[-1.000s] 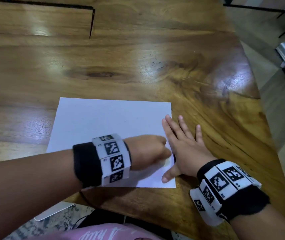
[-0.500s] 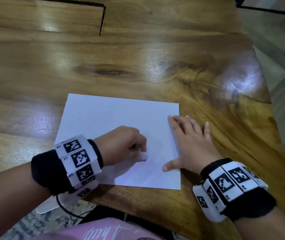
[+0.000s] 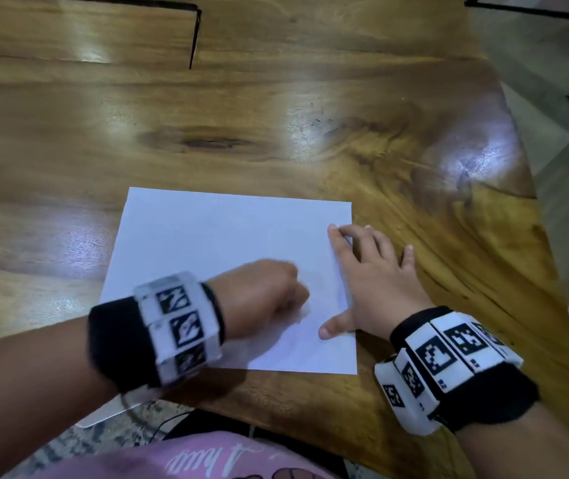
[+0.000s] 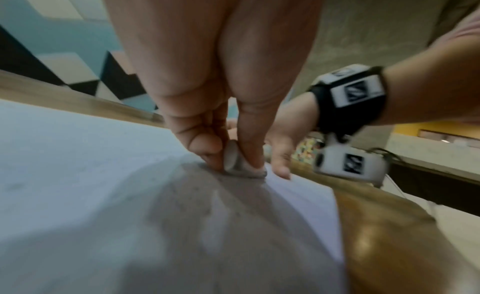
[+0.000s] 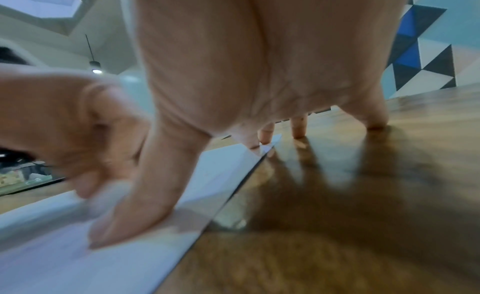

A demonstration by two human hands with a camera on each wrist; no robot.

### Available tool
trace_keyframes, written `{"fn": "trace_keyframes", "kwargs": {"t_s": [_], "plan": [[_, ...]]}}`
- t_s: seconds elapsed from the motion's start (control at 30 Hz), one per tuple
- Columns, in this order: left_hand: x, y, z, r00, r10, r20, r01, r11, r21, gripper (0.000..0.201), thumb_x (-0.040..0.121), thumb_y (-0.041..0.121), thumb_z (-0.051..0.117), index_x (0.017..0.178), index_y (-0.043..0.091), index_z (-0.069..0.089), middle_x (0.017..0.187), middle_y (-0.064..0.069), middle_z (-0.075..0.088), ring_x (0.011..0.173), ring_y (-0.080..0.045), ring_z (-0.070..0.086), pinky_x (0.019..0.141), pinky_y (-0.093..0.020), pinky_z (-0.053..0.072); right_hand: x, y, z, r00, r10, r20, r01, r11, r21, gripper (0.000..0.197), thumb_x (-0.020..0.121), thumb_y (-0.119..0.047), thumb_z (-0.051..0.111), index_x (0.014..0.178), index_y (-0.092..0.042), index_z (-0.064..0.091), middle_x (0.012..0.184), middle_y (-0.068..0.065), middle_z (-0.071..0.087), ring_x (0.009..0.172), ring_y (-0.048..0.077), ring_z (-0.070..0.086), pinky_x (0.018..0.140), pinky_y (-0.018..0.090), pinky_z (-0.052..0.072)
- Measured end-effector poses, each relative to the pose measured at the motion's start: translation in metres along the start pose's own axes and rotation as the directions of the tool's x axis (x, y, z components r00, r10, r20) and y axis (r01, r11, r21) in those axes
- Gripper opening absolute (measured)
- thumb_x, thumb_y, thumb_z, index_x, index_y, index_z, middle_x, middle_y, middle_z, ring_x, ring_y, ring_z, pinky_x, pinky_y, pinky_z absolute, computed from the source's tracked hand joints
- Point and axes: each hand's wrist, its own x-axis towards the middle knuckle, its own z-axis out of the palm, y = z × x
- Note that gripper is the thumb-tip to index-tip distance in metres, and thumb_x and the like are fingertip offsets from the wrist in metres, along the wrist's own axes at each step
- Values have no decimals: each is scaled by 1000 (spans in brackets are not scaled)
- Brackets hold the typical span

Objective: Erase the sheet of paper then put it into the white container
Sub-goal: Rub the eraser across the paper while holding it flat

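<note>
While the sheet of paper (image 3: 227, 271) lies flat on the wooden desk (image 3: 276, 115) near its front edge, the left hand (image 3: 262, 292) is curled over the sheet's right half, its grip closed on a small white eraser (image 4: 235, 163) pinched between thumb and fingers, the eraser's lower end touching the paper. Just beside it, the right hand (image 3: 376, 281) lies open and spread across the sheet's right edge: thumb and forefinger press on the paper, the other fingertips (image 5: 298, 127) rest on the bare wood. Both wrists wear marker-patterned bands (image 3: 449, 361).
</note>
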Motion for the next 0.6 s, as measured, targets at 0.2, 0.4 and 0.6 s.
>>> {"fn": "trace_keyframes", "kwargs": {"t_s": [0.2,0.4,0.6], "plan": [[18,3,-22,999,-9,-49,13,997,81,18,78,20,51,78,5,62,83,-11,60,82,-28,56,72,-30,43,-1,-2,-1,1000,4,0,-4,1000,-5,138,53,-66,77,147,-31,-19,149,-14,-11,143,19,-16,111,65,-3],[28,5,-29,993,39,-108,-16,977,212,11,78,19,49,70,13,54,79,-6,46,77,-28,52,70,-34,40,-2,-2,-1,1000,9,5,-9,1000,6,139,53,-66,77,147,-32,-19,148,-15,-10,143,18,-17,111,64,-4],[-9,-14,-3,988,108,109,-126,975,183,21,82,14,51,63,24,51,63,11,45,63,-10,44,67,-17,35,-2,-3,-1,1000,13,16,-13,1000,11,138,54,-64,78,147,-31,-20,149,-15,-13,143,20,-19,111,64,-5]]}}
